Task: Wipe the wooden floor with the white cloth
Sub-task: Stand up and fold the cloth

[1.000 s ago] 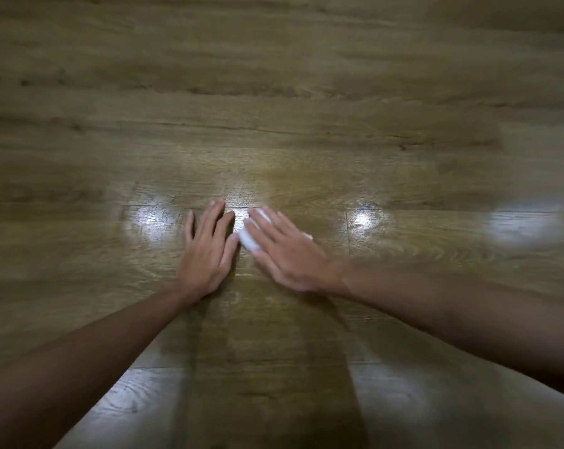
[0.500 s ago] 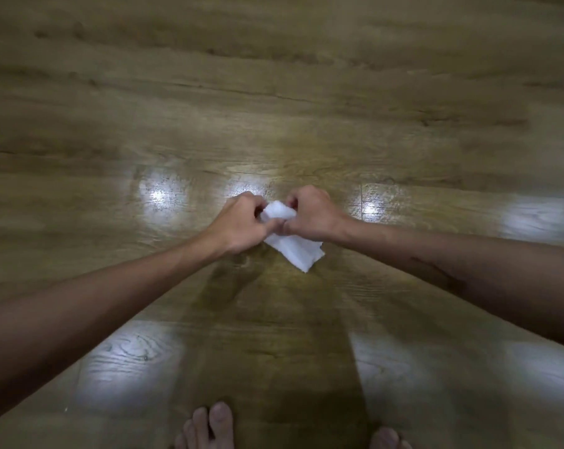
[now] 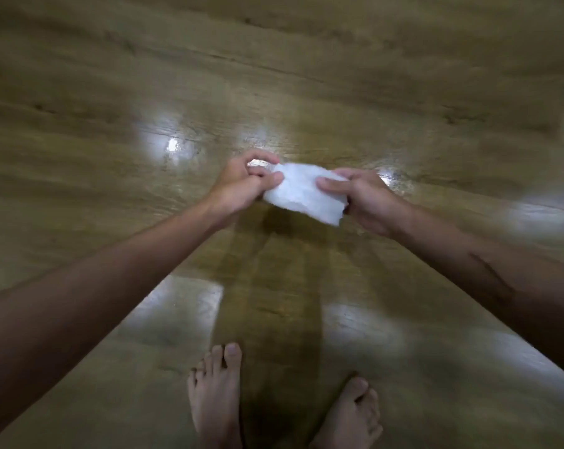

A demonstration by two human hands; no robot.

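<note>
A small white cloth (image 3: 301,192) is stretched between both hands, held in the air above the wooden floor (image 3: 274,76). My left hand (image 3: 241,186) pinches its left end with thumb and fingers. Its right end is gripped by my right hand (image 3: 361,199), thumb on top. The cloth looks folded into a short rectangle and its lower right corner hangs free. The glossy brown planks show several bright light reflections.
Two bare feet stand on the floor at the bottom of the view, the left foot (image 3: 216,393) and the right foot (image 3: 352,413). A dark shadow runs along the planks between the feet and the hands.
Both hands were flat on the floor with the cloth under the right one. They picked the cloth up, rose off the floor, and now hold it spread wider between them; the feet came into view.
</note>
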